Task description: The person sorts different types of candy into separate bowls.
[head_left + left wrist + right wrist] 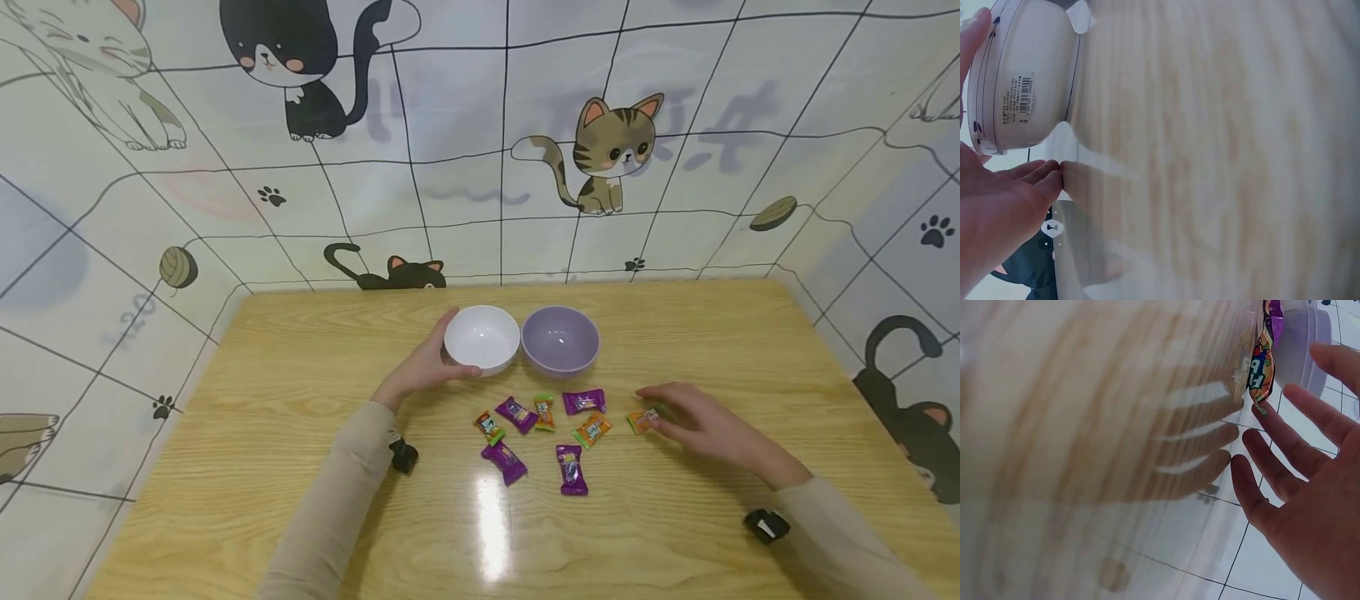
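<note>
My left hand (pixel 426 364) holds the white bowl (pixel 482 337) from its left side, thumb along the front and fingers towards the back. The left wrist view shows that bowl's side with a barcode label (pixel 1019 99). Over the table at the right, my right hand (pixel 701 423) has its fingers spread beside an orange and green wrapped candy (pixel 641 420). In the right wrist view the fingers (pixel 1266 462) are loosely extended, with an orange wrapper (pixel 1262 372) near the fingertips; contact is hard to tell.
Right beside the white bowl stands a purple bowl (pixel 560 340). In front of both lie several candies in purple wrappers (pixel 572 469) and orange ones (pixel 592 429). The wooden table (pixel 247 417) meets a cat-patterned cloth (pixel 465 200) at the back and sides.
</note>
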Available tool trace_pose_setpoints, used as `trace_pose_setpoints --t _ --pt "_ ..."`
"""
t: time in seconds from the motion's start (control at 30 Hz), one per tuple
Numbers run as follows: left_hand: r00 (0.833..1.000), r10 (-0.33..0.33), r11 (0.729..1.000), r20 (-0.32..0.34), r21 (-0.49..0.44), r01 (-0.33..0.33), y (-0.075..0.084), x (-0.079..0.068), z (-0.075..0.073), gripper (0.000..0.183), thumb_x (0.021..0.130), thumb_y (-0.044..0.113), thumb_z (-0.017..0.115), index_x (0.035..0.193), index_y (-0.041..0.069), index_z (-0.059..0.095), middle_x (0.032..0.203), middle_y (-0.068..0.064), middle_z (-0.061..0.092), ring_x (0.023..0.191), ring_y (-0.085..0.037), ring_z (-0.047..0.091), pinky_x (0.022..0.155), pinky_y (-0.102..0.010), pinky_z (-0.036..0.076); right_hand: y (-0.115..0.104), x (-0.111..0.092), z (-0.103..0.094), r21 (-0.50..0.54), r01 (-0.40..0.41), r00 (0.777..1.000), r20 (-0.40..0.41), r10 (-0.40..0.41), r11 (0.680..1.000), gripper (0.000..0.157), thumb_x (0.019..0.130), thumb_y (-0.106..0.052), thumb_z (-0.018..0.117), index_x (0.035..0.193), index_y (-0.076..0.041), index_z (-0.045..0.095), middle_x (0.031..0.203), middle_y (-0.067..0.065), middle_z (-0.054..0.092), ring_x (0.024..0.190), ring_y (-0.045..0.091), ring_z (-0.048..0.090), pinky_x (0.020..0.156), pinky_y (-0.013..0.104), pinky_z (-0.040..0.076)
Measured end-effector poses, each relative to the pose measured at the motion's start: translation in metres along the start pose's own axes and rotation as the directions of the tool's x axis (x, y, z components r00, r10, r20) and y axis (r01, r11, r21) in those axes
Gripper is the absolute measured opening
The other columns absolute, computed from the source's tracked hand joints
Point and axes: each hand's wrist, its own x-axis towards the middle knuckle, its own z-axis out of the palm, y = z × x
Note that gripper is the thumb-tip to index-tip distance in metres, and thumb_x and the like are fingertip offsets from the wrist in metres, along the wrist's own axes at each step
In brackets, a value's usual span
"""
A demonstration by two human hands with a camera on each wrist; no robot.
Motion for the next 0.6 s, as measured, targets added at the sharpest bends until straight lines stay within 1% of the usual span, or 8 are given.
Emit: trace_pose_setpoints --t 0.1,0.27,0.33,0.47,0.6 --pt "1.0 0.0 1.0 0.012 -0.003 0.0 -0.002 0.001 -0.001 0.111 0.077 0.022 0.083 0.156 0.012 0.004 0.156 -0.018 0.018 0.139 -0.036 0.025 0.113 -0.05 0.016 0.001 -0.001 -0.001 0.017 0.004 1.0 0.003 -0.004 1.0 0.044 0.081 -0.01 0.077 0.122 -0.005 0.062 0.117 0.004 0.064 0.107 0.026 0.057 0.09 0.036 0.046" --pt "0.999 -0.024 0.999 0.023 -0.021 0.025 -0.003 0.001 -0.002 0.111 0.078 0.023 0.082 0.156 0.017 0.004 0.157 -0.016 0.018 0.14 -0.035 0.025 0.113 -0.049 0.016 0.002 0.0 -0.002 0.022 0.022 1.0 0.021 -0.022 1.0 0.044 0.079 -0.011 0.08 0.119 -0.008 0.064 0.114 0.002 0.065 0.104 0.022 0.057 0.089 0.033 0.046" --pt "0.999 -0.021 0.999 0.026 -0.038 0.022 -0.003 0.001 -0.002 0.11 0.078 0.023 0.082 0.156 0.017 0.005 0.157 -0.015 0.016 0.14 -0.035 0.023 0.113 -0.05 0.015 0.003 0.002 -0.001 0.016 0.026 0.999 0.023 -0.026 1.0 0.042 0.077 -0.008 0.08 0.116 -0.008 0.065 0.112 0.001 0.065 0.102 0.021 0.057 0.088 0.033 0.046" --pt "1.0 -0.007 0.995 0.029 -0.095 0.01 -0.003 0.0 -0.004 0.108 0.078 0.018 0.081 0.156 0.015 0.007 0.158 -0.012 0.012 0.142 -0.034 0.018 0.113 -0.051 0.012 0.009 0.005 0.001 0.015 0.017 1.0 0.018 -0.017 1.0 0.036 0.074 -0.002 0.081 0.107 -0.01 0.068 0.104 -0.003 0.065 0.096 0.016 0.056 0.083 0.03 0.047" --pt "0.999 0.015 0.989 0.043 -0.15 -0.008 -0.009 0.0 -0.003 0.104 0.08 0.013 0.079 0.156 0.014 0.007 0.159 -0.012 0.011 0.143 -0.031 0.013 0.114 -0.049 0.008 0.012 0.008 0.002 0.074 -0.01 1.0 0.023 0.009 0.997 0.029 0.076 -0.003 0.08 0.102 -0.011 0.069 0.099 -0.004 0.065 0.092 0.014 0.056 0.08 0.029 0.047"
